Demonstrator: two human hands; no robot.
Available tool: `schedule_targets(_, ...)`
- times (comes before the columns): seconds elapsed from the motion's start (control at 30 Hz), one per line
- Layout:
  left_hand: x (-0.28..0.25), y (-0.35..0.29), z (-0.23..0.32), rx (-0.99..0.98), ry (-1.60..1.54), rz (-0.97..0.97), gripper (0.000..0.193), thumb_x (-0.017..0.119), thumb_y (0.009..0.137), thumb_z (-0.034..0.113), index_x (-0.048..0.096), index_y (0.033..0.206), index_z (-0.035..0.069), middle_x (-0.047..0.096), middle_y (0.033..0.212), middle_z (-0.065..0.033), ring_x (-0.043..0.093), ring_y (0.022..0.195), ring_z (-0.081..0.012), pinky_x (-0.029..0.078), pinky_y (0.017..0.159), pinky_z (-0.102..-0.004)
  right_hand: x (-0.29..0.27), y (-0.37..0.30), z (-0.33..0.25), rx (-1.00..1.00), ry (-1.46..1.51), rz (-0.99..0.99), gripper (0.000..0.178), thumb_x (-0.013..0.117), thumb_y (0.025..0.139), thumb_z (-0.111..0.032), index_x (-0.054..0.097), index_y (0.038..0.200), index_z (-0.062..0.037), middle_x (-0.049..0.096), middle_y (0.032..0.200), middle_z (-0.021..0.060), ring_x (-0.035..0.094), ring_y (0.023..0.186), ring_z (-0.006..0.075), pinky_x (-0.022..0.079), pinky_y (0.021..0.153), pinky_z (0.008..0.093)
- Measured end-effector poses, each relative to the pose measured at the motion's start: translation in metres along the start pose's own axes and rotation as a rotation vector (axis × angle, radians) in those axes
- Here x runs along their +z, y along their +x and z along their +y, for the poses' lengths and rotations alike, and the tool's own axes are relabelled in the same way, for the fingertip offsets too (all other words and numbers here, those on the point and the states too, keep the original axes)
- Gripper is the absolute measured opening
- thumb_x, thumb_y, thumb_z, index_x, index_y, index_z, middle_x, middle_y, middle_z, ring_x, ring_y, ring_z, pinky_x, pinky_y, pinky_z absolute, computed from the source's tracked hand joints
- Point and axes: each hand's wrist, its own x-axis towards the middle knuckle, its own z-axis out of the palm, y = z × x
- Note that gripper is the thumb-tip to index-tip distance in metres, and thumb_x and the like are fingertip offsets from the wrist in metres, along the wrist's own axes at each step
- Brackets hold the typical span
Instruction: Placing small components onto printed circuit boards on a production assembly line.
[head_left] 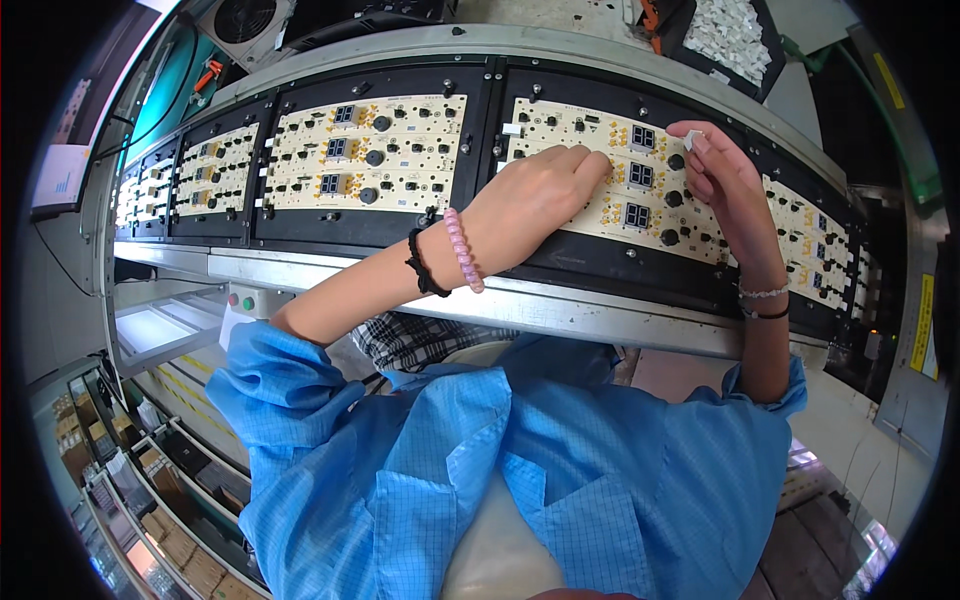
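A cream circuit board panel (pixel 603 214) lies in a black frame (pixel 592 256) in front of me. It carries two-digit displays (pixel 641 176), small yellow parts and round black components (pixel 675 198). My left hand (pixel 545 195) reaches across its left half, fingers curled down at the board beside the displays; the fingertips and anything in them are hidden. Over the panel's right side, my right hand (pixel 728 178) is raised, pinching a small white plastic piece (pixel 692 139) between thumb and finger. One white piece (pixel 512 130) sits at the panel's left edge.
More framed panels stand in a row, left (pixel 415 155) and right (pixel 815 245), along a metal-edged line (pixel 400 280). Beyond it, at the far right, a black bin holds many white pieces (pixel 728 40). A button box (pixel 247 302) hangs below the near rail.
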Motion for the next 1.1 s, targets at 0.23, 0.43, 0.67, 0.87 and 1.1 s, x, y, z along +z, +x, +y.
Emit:
schedule_targets(0.23,0.003,0.001,-0.002,0.018,-0.019,0.025,0.024,0.055,0.078,0.004,0.052,0.101,-0.002,0.059,0.088,-0.0136,0.061,0.088,-0.0299,0.052,0.074,-0.0370,0.004,0.001,0.002,-0.005,-0.048,0.013,0.031,0.047,0.100,-0.024,0.056,0.119,-0.0011,0.034,0.072,-0.0090,0.031,0.062,0.0013,0.026,0.058,0.0175)
schedule_targets(0.43,-0.024,0.012,-0.020,0.041,0.072,0.094,0.017,0.060,0.085,0.017,0.059,0.099,0.007,0.064,0.084,-0.0091,0.065,0.079,-0.0283,0.052,0.068,-0.0383,0.002,0.003,0.002,-0.001,0.029,0.020,0.029,0.047,0.100,-0.022,0.053,0.121,-0.0030,0.039,0.081,-0.0070,0.033,0.066,0.0013,0.028,0.059,0.0165)
schedule_targets(0.67,-0.130,0.029,-0.194,-0.135,0.605,0.343,0.016,0.057,0.091,0.022,0.063,0.096,0.009,0.065,0.091,-0.0123,0.063,0.084,-0.0320,0.052,0.069,-0.0429,0.018,0.008,-0.008,-0.045,0.179,0.035,0.016,0.045,0.101,-0.020,0.050,0.107,-0.0061,0.043,0.083,-0.0048,0.033,0.063,0.0012,0.028,0.056,0.0170)
schedule_targets(0.87,-0.125,0.026,-0.380,-0.312,0.653,-0.462,0.017,0.057,0.086,0.017,0.072,0.090,0.009,0.072,0.090,-0.0094,0.069,0.082,-0.0265,0.053,0.065,-0.0352,0.005,0.001,-0.005,0.008,0.243,0.074,0.023,0.048,0.099,-0.013,0.049,0.119,-0.0025,0.058,0.101,0.0020,0.042,0.068,0.0029,0.036,0.058,0.0162)
schedule_targets(1.1,-0.050,0.035,-0.540,-1.007,0.538,-0.686,0.027,0.061,0.078,0.042,0.070,0.101,0.031,0.070,0.102,0.0026,0.066,0.098,-0.0238,0.050,0.085,-0.0546,0.017,0.011,-0.007,0.064,0.268,-0.014,0.029,0.055,0.098,-0.014,0.048,0.123,-0.0012,0.059,0.103,0.0061,0.048,0.070,0.0039,0.039,0.054,0.0136)
